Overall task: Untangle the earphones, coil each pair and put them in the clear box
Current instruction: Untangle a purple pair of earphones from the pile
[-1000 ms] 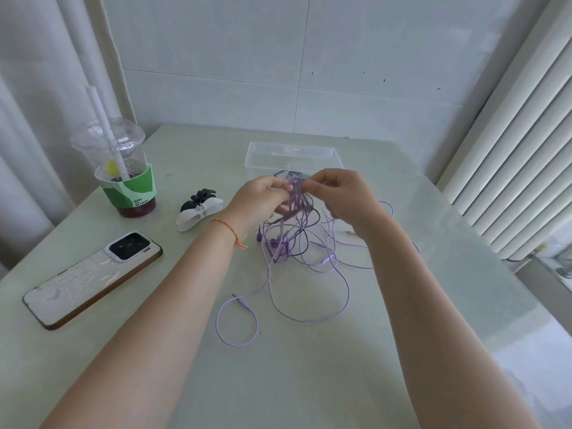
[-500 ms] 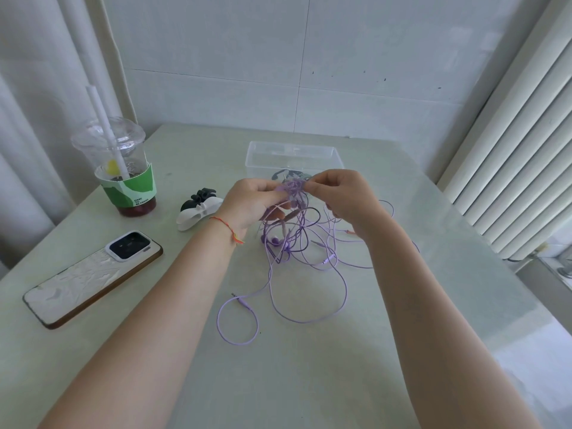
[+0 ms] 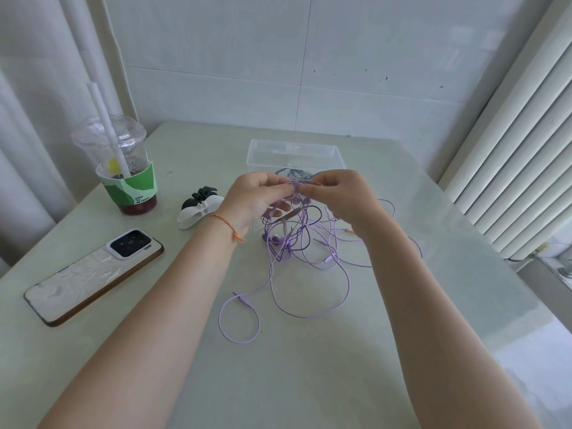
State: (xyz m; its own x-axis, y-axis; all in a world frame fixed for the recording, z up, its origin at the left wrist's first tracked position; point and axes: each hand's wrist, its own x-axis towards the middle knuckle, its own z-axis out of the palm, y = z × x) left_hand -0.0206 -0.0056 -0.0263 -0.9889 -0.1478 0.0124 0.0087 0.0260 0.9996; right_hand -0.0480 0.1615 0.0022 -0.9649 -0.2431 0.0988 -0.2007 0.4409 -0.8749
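Note:
A tangle of purple earphones [image 3: 297, 243] hangs from my hands and spreads over the pale green table, with one plug [image 3: 244, 301] and a loose loop lying nearer to me. My left hand [image 3: 257, 199] and my right hand [image 3: 337, 196] are raised above the table, each pinching the knotted cords at the top of the tangle, fingertips almost meeting. Just behind my hands stands the clear box [image 3: 295, 154], with a dark coiled cord inside at its front, partly hidden by my fingers.
A plastic drink cup [image 3: 123, 168] with a straw and green sleeve stands at the left. A black and white hair clip [image 3: 198, 209] lies beside it. A phone [image 3: 93, 274] lies face down at the near left. White blinds line the right side.
Both hands have lifted the top of the tangle slightly and drawn a little apart, stretching a short run of cord between the fingertips. The cords on the table barely shifted.

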